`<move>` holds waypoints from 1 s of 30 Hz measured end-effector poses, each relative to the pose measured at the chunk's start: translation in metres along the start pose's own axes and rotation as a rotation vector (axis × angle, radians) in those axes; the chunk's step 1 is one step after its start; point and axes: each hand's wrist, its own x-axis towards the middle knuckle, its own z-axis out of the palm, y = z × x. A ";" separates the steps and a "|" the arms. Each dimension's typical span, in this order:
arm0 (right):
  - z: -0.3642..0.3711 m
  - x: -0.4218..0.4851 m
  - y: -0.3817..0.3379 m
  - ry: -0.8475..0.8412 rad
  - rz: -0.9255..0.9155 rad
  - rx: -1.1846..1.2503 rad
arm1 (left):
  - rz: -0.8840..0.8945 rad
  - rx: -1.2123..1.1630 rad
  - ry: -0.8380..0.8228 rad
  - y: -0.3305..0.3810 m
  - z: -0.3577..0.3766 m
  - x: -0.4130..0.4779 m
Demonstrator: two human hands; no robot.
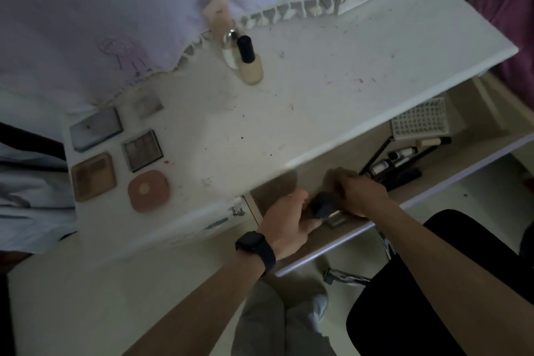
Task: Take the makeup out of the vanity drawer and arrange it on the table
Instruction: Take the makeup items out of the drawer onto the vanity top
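The vanity drawer point(332, 250) stands pulled open under the white table point(289, 113). Both of my hands are inside it at its near left end. My left hand point(284, 221), with a black watch on the wrist, and my right hand point(361, 193) both grip a dark makeup item point(323, 205) from either side; it is blurred. A small silver compact point(335, 220) lies just under it. Further right in the drawer lie several tubes and pencils point(404, 157). On the table's left stand a blue-grey case point(96, 128), an eyeshadow palette point(141, 150), a tan compact point(94, 176) and a pink compact point(148, 191).
A foundation bottle with a black cap point(250, 63), a silver-capped bottle point(229, 48) and a peach tube point(216, 14) stand at the table's back. A white perforated basket point(419, 123) sits in the drawer's far right. A lilac cloth point(86, 23) overhangs the back. A black chair point(433, 283) is at lower right.
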 end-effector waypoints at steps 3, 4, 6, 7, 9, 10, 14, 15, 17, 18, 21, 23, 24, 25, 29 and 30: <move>-0.001 0.002 -0.004 -0.043 0.001 0.046 | 0.038 -0.243 0.136 0.027 -0.038 -0.003; -0.002 0.002 -0.005 -0.055 0.001 0.077 | 0.042 -0.300 0.195 0.035 -0.053 0.000; -0.002 0.001 -0.006 -0.061 0.016 0.152 | 0.042 -0.384 0.325 0.047 -0.081 0.011; -0.003 0.000 -0.007 -0.057 0.026 0.175 | 0.042 -0.411 0.387 0.050 -0.092 0.018; -0.002 -0.004 -0.007 -0.011 0.026 0.213 | 0.044 -0.427 0.492 0.050 -0.110 0.033; -0.002 -0.007 -0.007 0.042 0.017 0.250 | 0.045 -0.422 0.533 0.047 -0.117 0.040; -0.009 -0.029 -0.010 0.260 -0.007 0.594 | 0.015 -0.392 0.645 0.031 -0.131 0.062; -0.010 -0.037 -0.013 0.299 -0.001 0.682 | 0.006 -0.394 0.661 0.027 -0.132 0.067; -0.011 -0.053 -0.019 0.353 0.004 0.823 | 0.002 -0.393 0.669 0.023 -0.133 0.076; -0.009 -0.061 -0.022 0.370 0.004 0.896 | 0.002 -0.398 0.667 0.021 -0.133 0.079; -0.006 -0.080 -0.032 0.399 0.016 1.112 | 0.005 -0.404 0.671 0.019 -0.132 0.086; -0.006 -0.089 -0.038 0.406 0.000 1.236 | 0.007 -0.405 0.656 0.019 -0.133 0.090; -0.008 -0.093 -0.042 0.414 -0.008 1.287 | 0.003 -0.415 0.642 0.020 -0.135 0.092; -0.010 -0.094 -0.045 0.420 -0.012 1.333 | -0.001 -0.427 0.627 0.020 -0.136 0.093; -0.023 -0.094 -0.057 0.400 -0.014 1.446 | -0.012 -0.419 0.689 0.026 -0.130 0.076; -0.025 -0.093 -0.059 0.381 -0.016 1.475 | -0.015 -0.409 0.721 0.025 -0.123 0.064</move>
